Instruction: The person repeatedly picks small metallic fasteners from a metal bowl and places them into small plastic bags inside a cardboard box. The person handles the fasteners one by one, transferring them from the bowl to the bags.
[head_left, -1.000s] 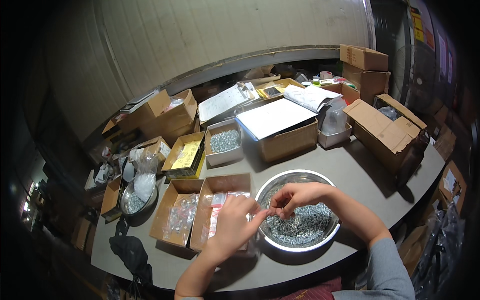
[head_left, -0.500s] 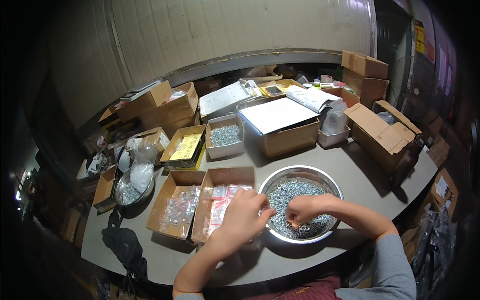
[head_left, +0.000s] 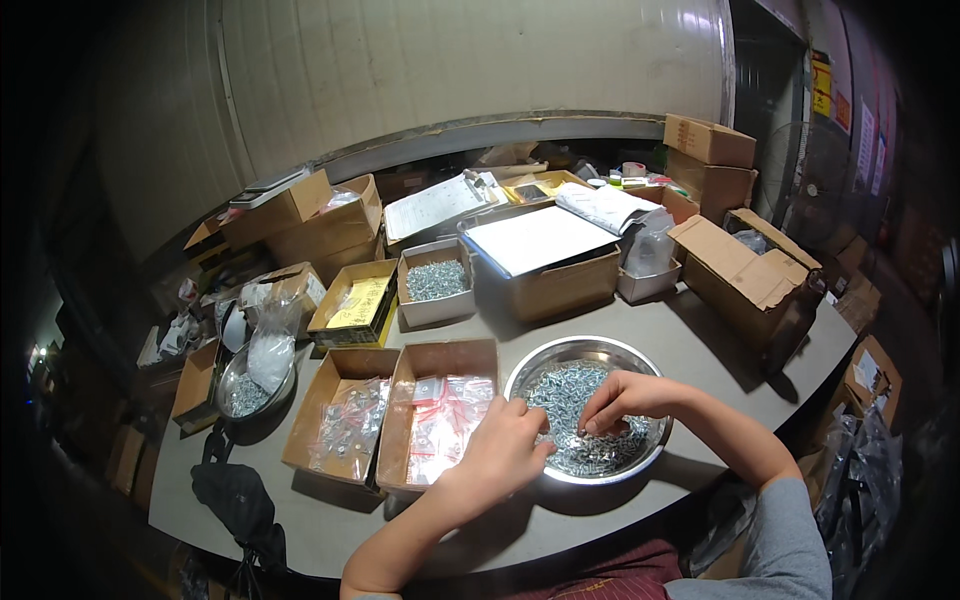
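A round steel bowl (head_left: 655, 466) full of small silvery screws (head_left: 570, 390) stands in front of me. Inside it, my right hand (head_left: 632, 398) is pinched, its fingertips on screws just above the heap. My left hand (head_left: 503, 448) hangs at the bowl's left rim with curled fingers, thumb toward the bowl; what they hold, if anything, is hidden. Behind that hand, an open cardboard box (head_left: 450, 350) holds small clear zip bags with red strips (head_left: 440, 415). Left of it, another cardboard box (head_left: 300, 440) contains bagged small metal parts (head_left: 350, 430).
A white box of screws (head_left: 437, 282), a yellow-papered box (head_left: 357, 303) and a large carton bearing a white board (head_left: 540, 240) stand farther back. At left sit a smaller metal bowl (head_left: 246, 396) and a black cloth bundle (head_left: 235, 500). An open carton (head_left: 740, 275) is at right.
My right hand has lifted slightly from the screws, its fingers now pinched rather than dug in. The left hand stays by the rim, a little lower. The whole view has shifted slightly.
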